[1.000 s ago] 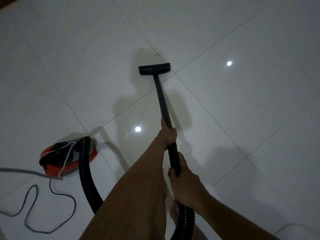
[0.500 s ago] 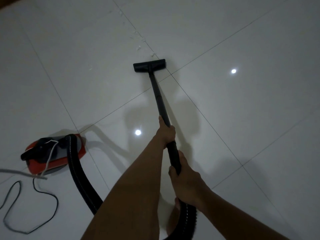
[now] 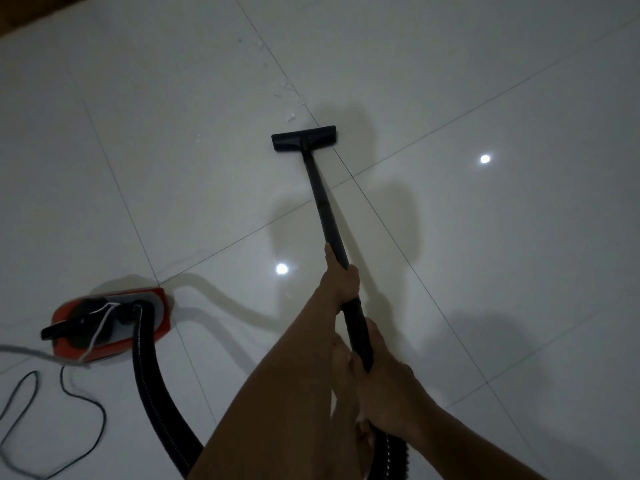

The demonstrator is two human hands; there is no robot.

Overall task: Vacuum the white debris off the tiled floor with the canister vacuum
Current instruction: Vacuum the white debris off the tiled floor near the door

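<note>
Both hands hold the black vacuum wand (image 3: pixel 323 209). My left hand (image 3: pixel 341 280) grips it higher up the tube, and my right hand (image 3: pixel 384 386) grips it lower, near the ribbed hose. The flat black floor nozzle (image 3: pixel 304 137) rests on the white tiled floor (image 3: pixel 485 254). Small white debris (image 3: pixel 289 95) lies scattered along a grout line just beyond the nozzle, with more bits farther off (image 3: pixel 259 45). The red and black canister (image 3: pixel 110 323) sits at the left, and its ribbed black hose (image 3: pixel 152 386) curves down toward me.
A thin black power cord (image 3: pixel 83 441) loops over the floor at the lower left, and a grey cable (image 3: pixel 24 351) runs in from the left edge to the canister. A bare foot (image 3: pixel 346 410) shows below my arms. Ceiling lights reflect off the glossy tiles.
The nozzle was pushed forward toward the debris and has since pulled back a little. The view shifted, so the canister and cord now sit more to the right.
</note>
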